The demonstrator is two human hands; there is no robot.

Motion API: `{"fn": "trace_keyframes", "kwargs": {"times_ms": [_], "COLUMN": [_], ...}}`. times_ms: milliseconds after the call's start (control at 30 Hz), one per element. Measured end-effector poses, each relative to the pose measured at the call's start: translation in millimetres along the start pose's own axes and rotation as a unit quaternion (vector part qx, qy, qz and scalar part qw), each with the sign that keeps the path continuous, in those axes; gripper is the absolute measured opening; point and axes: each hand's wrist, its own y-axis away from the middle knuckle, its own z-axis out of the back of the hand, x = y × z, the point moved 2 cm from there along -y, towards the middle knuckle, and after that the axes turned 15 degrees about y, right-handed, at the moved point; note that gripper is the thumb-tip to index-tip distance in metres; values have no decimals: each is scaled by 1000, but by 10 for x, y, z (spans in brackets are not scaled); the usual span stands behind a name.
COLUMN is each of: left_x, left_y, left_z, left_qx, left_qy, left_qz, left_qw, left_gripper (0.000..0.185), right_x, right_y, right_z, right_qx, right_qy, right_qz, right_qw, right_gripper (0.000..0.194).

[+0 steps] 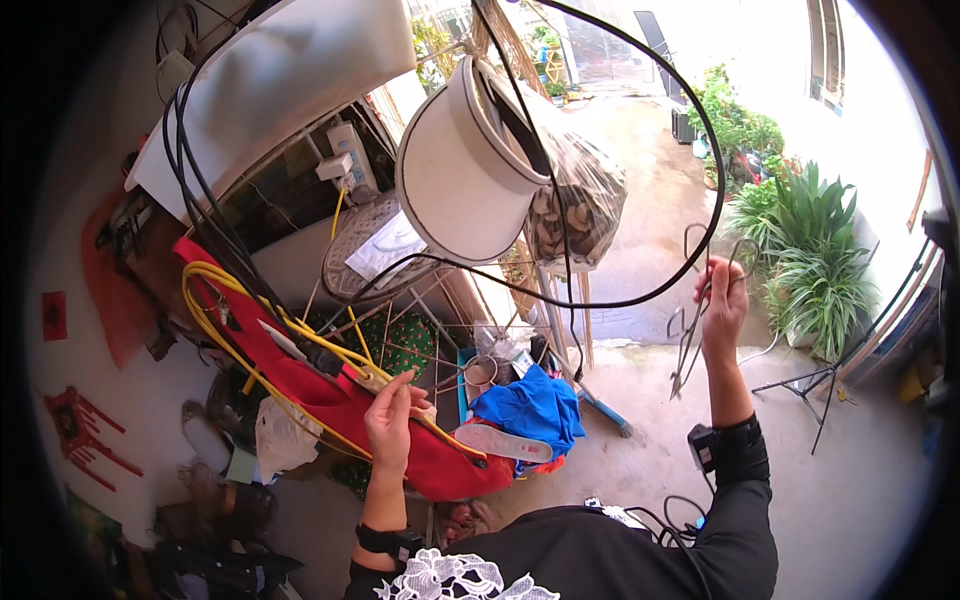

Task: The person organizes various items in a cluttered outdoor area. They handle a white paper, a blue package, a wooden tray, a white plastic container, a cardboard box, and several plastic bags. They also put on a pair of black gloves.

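My right hand (724, 296) is raised at the right, closed on what looks like a pair of thin metal scissors (686, 360). Their loops stand above the fingers and their tips point down; a thin bent metal piece shows beside them. My left hand (391, 416) is over a long red cloth-covered surface (442, 469), thumb and fingertips drawn together. Whether something thin is pinched there cannot be made out. Near its fingertips lies a light wooden piece (371, 380). A yellow cord (277, 405) runs along the red cloth, and a knife-like blade (279, 339) lies farther up.
A white lampshade (457, 172) hangs ahead, with a black cable (716, 135) looping around it. Beyond hangs a clear plastic bag (581, 217). Blue cloth (529, 409) and a shoe insole (504, 442) lie past the red surface. A black tripod (814, 390) and potted plants (806, 247) stand right.
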Motion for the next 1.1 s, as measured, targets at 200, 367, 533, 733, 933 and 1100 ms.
{"fn": "trace_keyframes", "kwargs": {"times_ms": [200, 367, 533, 733, 933, 1100], "left_x": [-29, -62, -167, -293, -349, -306], "left_y": [59, 270, 544, 735, 619, 387], "left_z": [25, 172, 399, 509, 399, 262], "left_qx": [-54, -112, -193, -253, -234, -194], "left_qy": [-44, -79, -120, -151, -164, -156], "left_qz": [-19, -19, -16, -1, -11, -5], "left_qw": [997, 990, 974, 956, 958, 969], "left_gripper": [27, 26, 26, 26, 27, 27], "right_x": [189, 370, 260, -36, 203, 267], "right_y": [-1026, -1866, -2529, -2522, -2065, -1986], "right_z": [-449, -1181, -1871, -2483, -2388, -2328], "right_qx": [46, 57, 118, 255, 170, 185], "right_qy": [102, 196, 179, 47, 88, 165], "right_qz": [140, 360, 438, 275, 402, 376], "right_qw": [984, 910, 873, 926, 896, 893], "right_gripper": [25, 29, 22, 28, 30, 32]}}
